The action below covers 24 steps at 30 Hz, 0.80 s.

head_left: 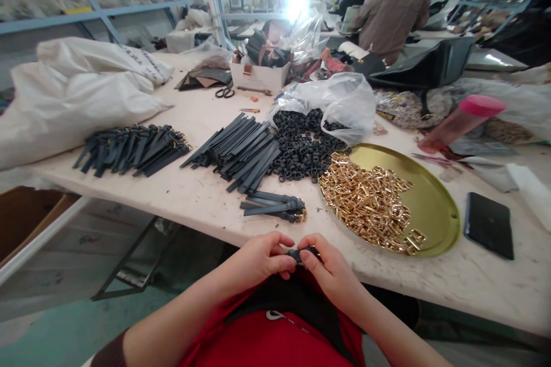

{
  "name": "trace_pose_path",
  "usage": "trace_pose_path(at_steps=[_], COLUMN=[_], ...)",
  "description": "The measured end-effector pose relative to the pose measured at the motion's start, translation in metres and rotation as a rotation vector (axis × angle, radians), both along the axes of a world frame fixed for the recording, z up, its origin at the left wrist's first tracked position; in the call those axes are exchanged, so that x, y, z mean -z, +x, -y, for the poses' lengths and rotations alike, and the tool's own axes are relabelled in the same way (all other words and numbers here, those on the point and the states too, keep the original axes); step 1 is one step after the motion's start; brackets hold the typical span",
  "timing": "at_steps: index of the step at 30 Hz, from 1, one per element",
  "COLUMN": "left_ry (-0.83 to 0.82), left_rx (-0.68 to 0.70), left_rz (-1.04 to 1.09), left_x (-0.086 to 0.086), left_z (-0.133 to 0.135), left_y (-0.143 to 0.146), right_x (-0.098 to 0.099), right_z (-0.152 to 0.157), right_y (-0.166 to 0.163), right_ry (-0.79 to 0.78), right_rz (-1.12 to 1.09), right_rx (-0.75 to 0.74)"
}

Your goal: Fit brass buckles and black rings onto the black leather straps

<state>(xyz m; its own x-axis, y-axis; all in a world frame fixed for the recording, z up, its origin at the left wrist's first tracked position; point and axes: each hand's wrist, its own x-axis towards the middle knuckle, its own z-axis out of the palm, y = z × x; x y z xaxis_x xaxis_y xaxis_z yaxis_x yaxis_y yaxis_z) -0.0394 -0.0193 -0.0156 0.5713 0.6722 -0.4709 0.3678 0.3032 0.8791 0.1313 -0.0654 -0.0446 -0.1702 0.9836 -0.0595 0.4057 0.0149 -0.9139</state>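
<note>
The grip is narrow: I have the left hand [267,257] and right hand [329,266] pinching a dark strap [295,254] between fingertips, at the near edge of the table [206,206]. Beyond, a strip of table separates the buckled straps [275,206] from the round tray [434,206]. Both forearms angle inward from the sides, fingers curled, the hands nearly meeting.

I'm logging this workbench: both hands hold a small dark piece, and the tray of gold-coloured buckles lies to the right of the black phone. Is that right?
Not quite: the head view shows the tray of gold-coloured buckles to the left of the black phone. The left hand and right hand do hold a small dark piece.
</note>
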Motion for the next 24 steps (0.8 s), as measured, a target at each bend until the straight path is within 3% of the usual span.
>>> trace_pose_path(at_steps=[7, 12, 14, 20, 24], left_ry=[0.427, 1.035, 1.192, 1.321, 1.334], left_rx=[0.196, 0.337, 0.406, 0.484, 0.447], left_rz=[-0.190, -0.539, -0.659, -0.735, -0.758], left_x=[-0.007, 0.004, 0.013, 0.026, 0.016], left_z=[-0.022, -0.065, -0.080, -0.090, -0.086], left_y=[0.002, -0.005, -0.006, 0.012, -0.003], right_x=[0.002, 0.017, 0.029, 0.062, 0.080], right_z=[-0.019, -0.064, -0.078, -0.078, -0.077], right_y=[-0.008, -0.008, -0.010, -0.008, 0.002], right_ry=[0.066, 0.292, 0.334, 0.290, 0.243], right_rz=[0.063, 0.302, 0.284, 0.000, -0.210], right_rx=[-0.007, 0.225, 0.263, 0.349, 0.392])
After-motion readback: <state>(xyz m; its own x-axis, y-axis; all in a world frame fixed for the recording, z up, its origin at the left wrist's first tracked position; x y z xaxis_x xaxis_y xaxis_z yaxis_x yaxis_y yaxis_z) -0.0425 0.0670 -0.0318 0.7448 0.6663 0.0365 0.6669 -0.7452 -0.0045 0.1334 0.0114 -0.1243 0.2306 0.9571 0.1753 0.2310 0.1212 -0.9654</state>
